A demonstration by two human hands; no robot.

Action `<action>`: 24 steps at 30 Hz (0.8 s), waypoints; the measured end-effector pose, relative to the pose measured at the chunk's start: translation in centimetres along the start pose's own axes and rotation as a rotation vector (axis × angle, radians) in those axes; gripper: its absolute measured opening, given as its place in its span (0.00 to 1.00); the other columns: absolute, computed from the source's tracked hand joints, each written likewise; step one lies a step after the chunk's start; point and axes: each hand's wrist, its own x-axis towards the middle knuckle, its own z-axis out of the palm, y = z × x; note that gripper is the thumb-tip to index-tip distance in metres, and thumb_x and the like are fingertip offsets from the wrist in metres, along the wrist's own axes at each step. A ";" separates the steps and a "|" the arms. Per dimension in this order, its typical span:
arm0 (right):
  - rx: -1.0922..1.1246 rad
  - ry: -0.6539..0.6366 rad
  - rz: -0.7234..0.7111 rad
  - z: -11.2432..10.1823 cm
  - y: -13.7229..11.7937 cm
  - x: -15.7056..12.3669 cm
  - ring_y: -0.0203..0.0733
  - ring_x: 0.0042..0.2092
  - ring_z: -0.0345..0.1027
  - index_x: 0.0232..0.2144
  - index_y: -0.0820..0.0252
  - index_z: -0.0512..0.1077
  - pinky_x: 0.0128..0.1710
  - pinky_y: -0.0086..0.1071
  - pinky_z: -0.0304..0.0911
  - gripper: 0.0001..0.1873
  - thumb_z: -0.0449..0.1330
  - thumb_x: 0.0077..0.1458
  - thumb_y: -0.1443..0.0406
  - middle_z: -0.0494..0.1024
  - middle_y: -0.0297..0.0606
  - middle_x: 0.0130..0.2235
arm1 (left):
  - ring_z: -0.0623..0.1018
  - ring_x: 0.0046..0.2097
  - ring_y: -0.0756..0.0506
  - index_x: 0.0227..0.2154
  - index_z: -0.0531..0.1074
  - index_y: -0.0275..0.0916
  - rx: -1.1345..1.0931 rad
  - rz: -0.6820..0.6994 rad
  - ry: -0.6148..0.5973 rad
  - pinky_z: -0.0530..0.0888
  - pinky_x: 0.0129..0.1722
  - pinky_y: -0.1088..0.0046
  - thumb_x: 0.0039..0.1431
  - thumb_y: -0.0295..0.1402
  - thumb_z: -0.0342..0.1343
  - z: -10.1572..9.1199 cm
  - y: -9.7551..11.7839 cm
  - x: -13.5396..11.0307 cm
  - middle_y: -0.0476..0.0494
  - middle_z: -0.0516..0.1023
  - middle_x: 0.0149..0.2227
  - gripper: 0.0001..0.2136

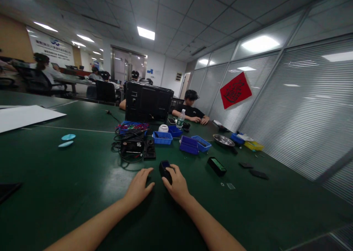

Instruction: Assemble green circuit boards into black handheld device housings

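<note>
My right hand [176, 184] lies on the green table [68, 177] with its fingers curled round a small black device [165, 169] that has a bluish top. My left hand [139, 186] rests flat on the table just left of it, fingers stretched toward the device and holding nothing. Both forearms reach in from the bottom edge.
Beyond the hands lie a black unit with coiled cables [132, 147], several blue bins [190, 144], a white ball [163, 128], a metal bowl [223, 140], a black case [149, 102] and a green-faced device [217, 166]. A person [191, 111] sits across the table. White paper [24, 116] lies at left.
</note>
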 end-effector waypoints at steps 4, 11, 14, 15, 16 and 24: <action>0.201 -0.099 -0.078 0.5 -0.3 -0.2 0.44 0.56 0.53 0.52 0.58 0.61 0.55 0.38 0.51 0.23 0.50 0.54 0.59 0.57 0.43 0.57 | 0.68 0.49 0.43 0.51 0.59 0.40 -0.036 0.011 0.033 0.64 0.50 0.63 0.51 0.37 0.51 0.0 0.0 0.1 0.41 0.67 0.47 0.23; 0.499 -0.319 -0.140 0.9 -1.1 -0.4 0.41 0.58 0.49 0.57 0.58 0.52 0.57 0.40 0.47 0.27 0.48 0.57 0.59 0.55 0.42 0.59 | 0.62 0.56 0.41 0.55 0.53 0.39 0.009 0.023 0.133 0.61 0.54 0.61 0.48 0.40 0.54 0.5 -0.8 0.2 0.38 0.60 0.54 0.31; 0.579 -0.364 -0.153 0.8 -1.4 -0.6 0.41 0.58 0.51 0.58 0.59 0.50 0.56 0.39 0.48 0.28 0.48 0.57 0.59 0.54 0.42 0.59 | 0.61 0.57 0.40 0.55 0.52 0.36 0.039 0.028 0.145 0.59 0.55 0.61 0.46 0.38 0.55 0.6 -0.9 0.3 0.37 0.61 0.55 0.33; 0.577 -0.370 -0.163 0.8 -1.5 -0.6 0.41 0.58 0.49 0.58 0.59 0.50 0.57 0.39 0.47 0.29 0.49 0.56 0.59 0.53 0.43 0.60 | 0.61 0.57 0.41 0.55 0.53 0.35 0.046 0.023 0.149 0.59 0.55 0.61 0.46 0.38 0.55 0.6 -0.9 0.3 0.37 0.61 0.55 0.32; 0.566 -0.372 -0.171 0.8 -1.6 -0.6 0.42 0.59 0.48 0.58 0.59 0.51 0.57 0.39 0.46 0.29 0.49 0.56 0.59 0.53 0.42 0.60 | 0.61 0.56 0.41 0.55 0.53 0.35 0.054 0.018 0.155 0.59 0.55 0.62 0.46 0.37 0.55 0.6 -0.9 0.3 0.36 0.62 0.55 0.32; 0.628 -0.209 0.007 2.0 -0.5 -0.2 0.35 0.37 0.68 0.48 0.58 0.63 0.37 0.30 0.65 0.17 0.46 0.57 0.62 0.69 0.39 0.44 | 0.62 0.56 0.43 0.55 0.54 0.38 0.159 0.026 0.164 0.61 0.54 0.63 0.47 0.30 0.51 0.2 -0.5 0.2 0.39 0.60 0.57 0.30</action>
